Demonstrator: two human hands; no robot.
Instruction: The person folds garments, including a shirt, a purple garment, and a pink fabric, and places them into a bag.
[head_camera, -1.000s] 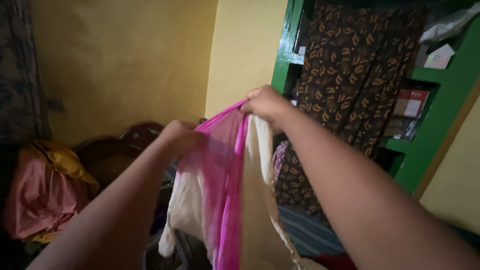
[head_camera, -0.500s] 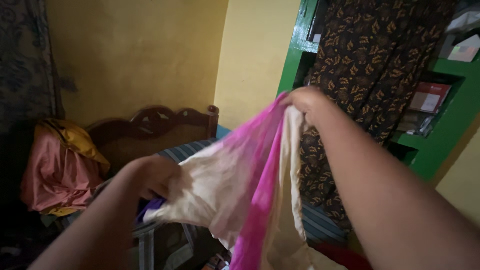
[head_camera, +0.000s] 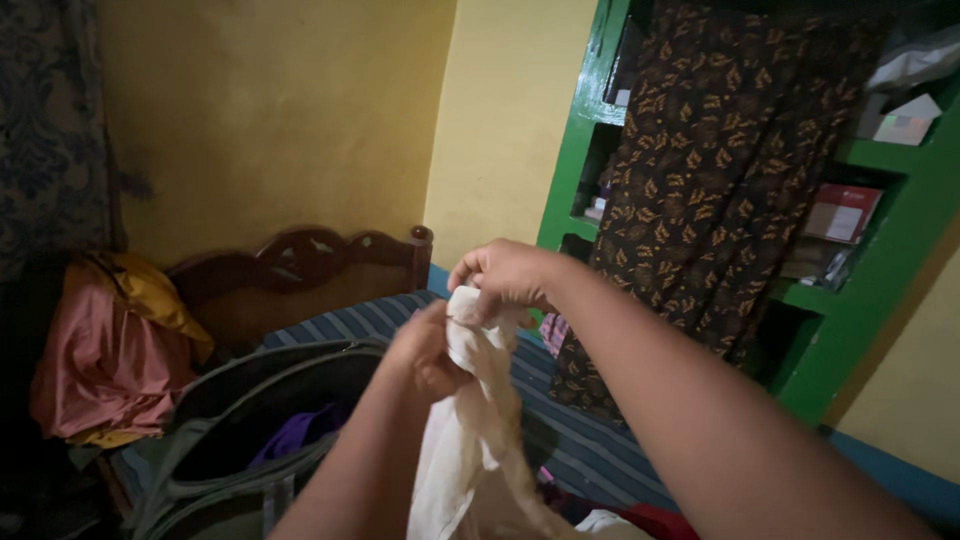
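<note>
Dim yellow-walled room, both hands (head_camera: 470, 315) clenched on bunched cream cloth (head_camera: 470, 440), its lower end seemingly cut off.

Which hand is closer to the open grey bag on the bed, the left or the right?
The left hand. It grips the cream cloth just above the grey bag's far edge. The right hand holds the cloth's top, higher and farther from the bag.

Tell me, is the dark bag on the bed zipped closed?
No, the dark bag lies open on the striped bed, and a purple cloth shows inside it.
</note>
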